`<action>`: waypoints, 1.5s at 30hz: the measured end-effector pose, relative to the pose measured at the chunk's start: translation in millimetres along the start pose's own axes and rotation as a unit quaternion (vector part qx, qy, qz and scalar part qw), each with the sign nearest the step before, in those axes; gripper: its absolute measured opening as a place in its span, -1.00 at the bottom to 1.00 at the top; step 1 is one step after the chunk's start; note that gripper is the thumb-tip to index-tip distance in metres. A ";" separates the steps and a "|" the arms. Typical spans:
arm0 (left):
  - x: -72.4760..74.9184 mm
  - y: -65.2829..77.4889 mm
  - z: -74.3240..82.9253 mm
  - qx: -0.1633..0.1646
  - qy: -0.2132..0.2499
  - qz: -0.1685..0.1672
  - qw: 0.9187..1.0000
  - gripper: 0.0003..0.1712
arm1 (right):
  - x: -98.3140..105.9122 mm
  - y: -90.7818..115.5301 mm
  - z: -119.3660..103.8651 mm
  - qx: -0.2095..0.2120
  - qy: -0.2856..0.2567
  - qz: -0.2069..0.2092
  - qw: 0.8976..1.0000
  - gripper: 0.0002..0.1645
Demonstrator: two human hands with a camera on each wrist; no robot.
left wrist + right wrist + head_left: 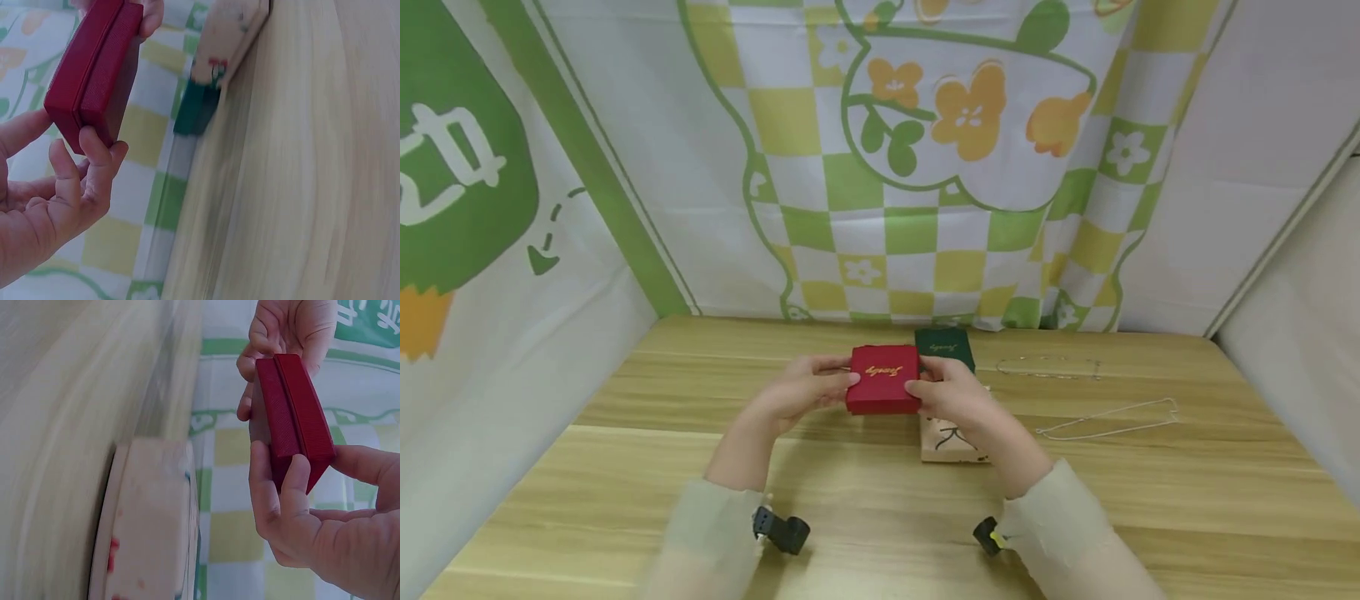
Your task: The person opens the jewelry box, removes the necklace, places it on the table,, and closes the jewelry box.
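A red jewelry box [883,377] with gold lettering on its lid is held up between both hands, its lid closed. My left hand [801,387] grips its left end, thumb on top and fingers beneath. On the opposite end my right hand [951,392] holds it the same way. Both wrist views show the red box [94,69] raised off the table, with the seam between lid and base visible. Behind my right hand lie a dark green jewelry box [943,343] and a beige patterned box [951,442], partly hidden by that hand and forearm.
Two thin silver chains lie on the right of the wooden table [850,517]: a far necklace [1048,358] and a nearer necklace [1108,421]. A checked green and yellow curtain [925,225] hangs along the back edge.
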State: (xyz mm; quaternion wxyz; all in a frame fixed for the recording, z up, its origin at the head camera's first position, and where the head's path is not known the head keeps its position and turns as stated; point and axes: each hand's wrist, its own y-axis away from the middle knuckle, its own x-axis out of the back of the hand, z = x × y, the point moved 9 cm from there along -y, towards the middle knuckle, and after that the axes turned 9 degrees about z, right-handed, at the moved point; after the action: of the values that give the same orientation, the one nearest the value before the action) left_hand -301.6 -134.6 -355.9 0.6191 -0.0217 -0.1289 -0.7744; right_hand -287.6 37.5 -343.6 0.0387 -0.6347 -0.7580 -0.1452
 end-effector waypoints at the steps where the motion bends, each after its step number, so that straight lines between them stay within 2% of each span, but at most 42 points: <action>1: -5.7 -0.9 1.9 -0.004 0.004 -0.005 1.000 -0.29 | 5.4 2.6 0.8 0.003 0.003 0.004 1.000 -0.28; 8: -35.0 -1.6 12.9 -0.007 -0.006 -0.010 1.000 -0.33 | 33.8 21.4 4.1 0.029 0.013 -0.016 0.999 -0.21; 14: -66.2 -2.4 24.2 -0.021 0.005 -0.031 0.999 -0.28 | 60.0 32.1 12.0 0.003 -0.008 -0.017 1.000 -0.03; 18: -77.9 1.5 24.5 -0.023 -0.006 -0.046 0.999 -0.29 | 67.0 37.8 17.3 0.001 -0.028 -0.041 0.999 -0.04; 21: -81.3 5.6 23.3 -0.036 -0.030 -0.065 0.997 -0.23 | 72.5 40.4 19.1 0.011 -0.038 -0.053 0.998 -0.13; 25: -83.3 13.3 24.8 -0.071 -0.063 -0.098 0.991 -0.03 | 79.0 42.4 19.9 0.017 -0.042 -0.057 0.997 -0.18; 30: -90.8 19.5 26.1 -0.088 -0.073 -0.123 0.986 0.16 | 83.0 44.5 21.0 0.014 -0.055 -0.063 0.996 -0.18; 39: -95.7 16.9 21.4 -0.086 -0.067 -0.099 0.989 0.13 | 79.7 44.7 21.0 0.020 -0.075 -0.084 0.993 -0.17; 45: -92.8 15.3 17.8 -0.080 -0.071 -0.073 0.992 0.13 | 74.0 46.0 19.8 0.026 -0.073 -0.088 0.993 -0.21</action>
State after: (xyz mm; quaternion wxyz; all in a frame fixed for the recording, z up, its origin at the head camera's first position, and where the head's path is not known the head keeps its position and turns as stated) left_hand -267.5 -45.2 -354.0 0.5465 -0.1168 -0.1113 -0.8218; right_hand -254.5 120.2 -336.6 -0.0126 -0.5731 -0.8153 -0.0815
